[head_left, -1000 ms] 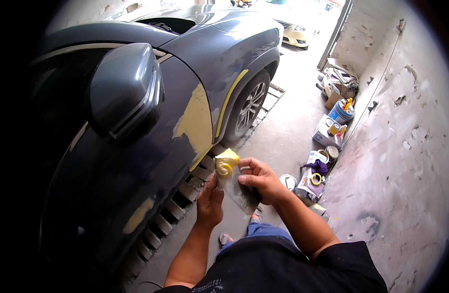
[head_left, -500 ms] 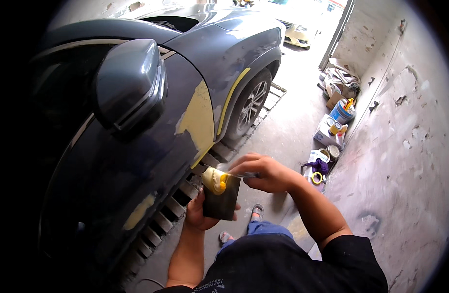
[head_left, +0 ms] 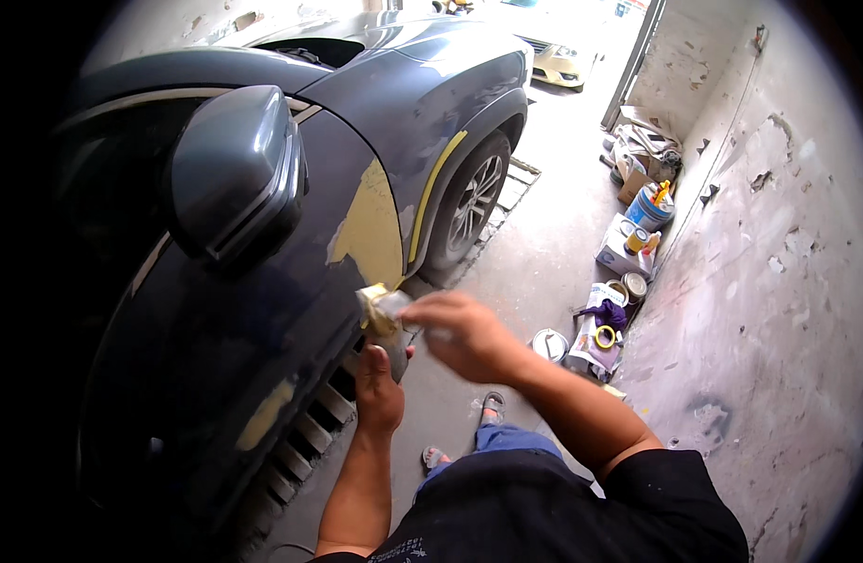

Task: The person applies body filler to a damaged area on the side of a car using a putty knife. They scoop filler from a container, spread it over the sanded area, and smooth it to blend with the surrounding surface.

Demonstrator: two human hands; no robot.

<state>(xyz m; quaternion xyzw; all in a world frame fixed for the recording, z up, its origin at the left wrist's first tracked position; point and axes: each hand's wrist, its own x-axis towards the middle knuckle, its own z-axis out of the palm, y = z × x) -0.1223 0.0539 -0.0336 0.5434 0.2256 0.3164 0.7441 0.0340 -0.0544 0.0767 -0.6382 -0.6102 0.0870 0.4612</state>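
My left hand (head_left: 382,389) grips a dark flat mixing board (head_left: 390,355) from below, its thumb along the near edge. Pale yellow body filler (head_left: 375,293) sits at the far end of the board. My right hand (head_left: 464,330), smeared by motion, is closed on a putty spreader (head_left: 392,308) whose blade presses into the filler. Both hands are beside a dark grey car (head_left: 263,347). On its front door is a large dull yellow filler patch (head_left: 370,230), with a smaller filler patch (head_left: 265,413) lower down.
The side mirror (head_left: 234,174) juts out at the left, and the front wheel (head_left: 469,197) stands ahead. Along the scuffed wall (head_left: 769,310) are a blue-and-white bucket (head_left: 649,208), a white box (head_left: 622,249), a tape roll (head_left: 605,336) and a lidded can (head_left: 550,344). A floor grate (head_left: 310,436) runs beside the car.
The board has tilted and moved up and left, toward the car. My right hand has swept left with the spreader, and the orange-yellow streak on the filler no longer shows distinctly.
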